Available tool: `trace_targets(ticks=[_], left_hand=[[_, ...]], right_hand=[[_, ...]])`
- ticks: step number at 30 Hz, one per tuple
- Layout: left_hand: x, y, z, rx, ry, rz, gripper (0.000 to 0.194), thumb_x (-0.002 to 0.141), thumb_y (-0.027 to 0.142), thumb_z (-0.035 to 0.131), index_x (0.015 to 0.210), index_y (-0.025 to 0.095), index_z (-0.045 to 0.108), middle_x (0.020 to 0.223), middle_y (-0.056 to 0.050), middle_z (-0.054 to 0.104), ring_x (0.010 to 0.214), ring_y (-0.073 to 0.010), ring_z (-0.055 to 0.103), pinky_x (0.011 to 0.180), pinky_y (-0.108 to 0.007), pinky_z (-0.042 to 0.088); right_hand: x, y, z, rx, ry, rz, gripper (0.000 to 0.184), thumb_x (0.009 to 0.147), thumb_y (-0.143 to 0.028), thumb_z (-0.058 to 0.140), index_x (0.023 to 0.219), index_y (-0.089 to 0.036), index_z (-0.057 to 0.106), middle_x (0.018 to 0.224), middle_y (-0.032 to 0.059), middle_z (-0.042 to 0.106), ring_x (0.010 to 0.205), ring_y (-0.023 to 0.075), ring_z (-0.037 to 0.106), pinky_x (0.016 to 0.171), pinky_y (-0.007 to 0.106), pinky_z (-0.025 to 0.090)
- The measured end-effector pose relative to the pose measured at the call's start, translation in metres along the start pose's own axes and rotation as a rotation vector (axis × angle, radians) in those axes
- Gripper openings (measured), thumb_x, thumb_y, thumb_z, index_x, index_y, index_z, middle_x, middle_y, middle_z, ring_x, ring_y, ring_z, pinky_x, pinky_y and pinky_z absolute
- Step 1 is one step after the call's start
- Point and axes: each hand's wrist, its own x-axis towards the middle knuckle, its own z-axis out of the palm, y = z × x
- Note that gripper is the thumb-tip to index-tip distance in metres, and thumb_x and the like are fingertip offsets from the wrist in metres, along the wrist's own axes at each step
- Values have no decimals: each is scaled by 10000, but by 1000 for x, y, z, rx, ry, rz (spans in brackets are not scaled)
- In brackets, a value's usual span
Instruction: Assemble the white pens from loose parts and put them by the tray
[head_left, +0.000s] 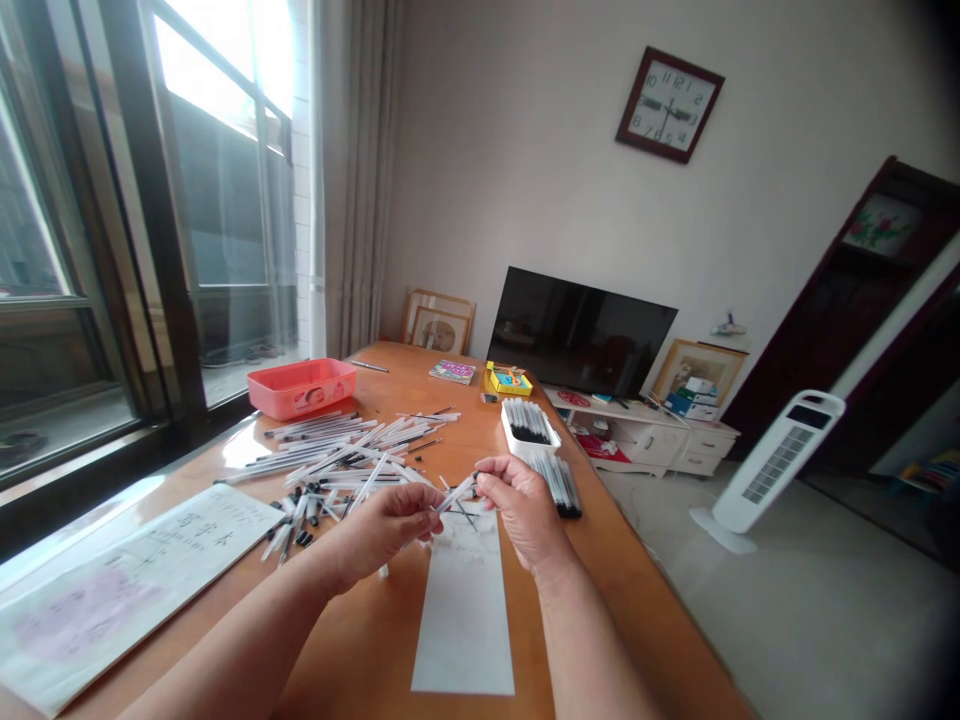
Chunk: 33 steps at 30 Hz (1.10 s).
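My left hand pinches the near end of a clear white pen. The thumb and fingertips of my right hand close on its far, dark end; whether that end is a separate part is too small to tell. Beneath both hands lies a long white paper strip, with thin dark refills across its top. To the left spreads a loose pile of pen barrels and refills, and several black caps lie in front of it.
A white box of black-tipped pens stands beyond my right hand, with a row of more pens beside it. A red plastic basket sits back left. Nearer left lies a large writing pad. A yellow box and booklet are farther back.
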Motion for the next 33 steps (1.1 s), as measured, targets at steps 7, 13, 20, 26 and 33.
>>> trace_targets(ticks=[7, 13, 20, 26, 33], left_hand=[[1, -5, -1, 17, -5, 5, 262, 832, 432, 714, 932, 192, 749, 862, -63, 707, 783, -192, 583, 734, -299, 420], [1, -5, -1, 27, -15, 9, 237, 845, 413, 698, 926, 196, 747, 839, -48, 698, 762, -178, 569, 725, -292, 419], [0, -3, 0, 23, -7, -8, 265, 819, 432, 720, 919, 188, 738, 846, -56, 694, 780, -188, 583, 750, -303, 440], [0, -4, 0, 12, 2, -7, 240, 829, 401, 713, 932, 186, 741, 856, -61, 697, 783, -184, 574, 774, -316, 440], [-2, 1, 1, 0, -8, -5, 262, 817, 426, 732, 904, 180, 737, 837, -56, 688, 773, -181, 565, 772, -321, 433]], right_hand=[[0, 2, 0, -54, -13, -8, 210, 780, -308, 710, 945, -177, 709, 748, 4, 682, 669, 139, 592, 637, 259, 456], [0, 2, 0, -85, -24, -21, 203, 786, -300, 701, 947, -178, 715, 753, 12, 691, 714, 153, 609, 648, 261, 459], [1, 5, 0, -98, -12, -16, 217, 783, -318, 712, 953, -183, 721, 754, 12, 691, 695, 155, 605, 621, 258, 448], [1, 6, -2, -117, -29, -9, 218, 792, -322, 711, 959, -183, 729, 765, 19, 703, 710, 155, 608, 612, 249, 432], [-1, 1, -3, -90, -63, 23, 226, 799, -345, 731, 950, -177, 736, 760, 17, 694, 641, 128, 545, 596, 250, 409]])
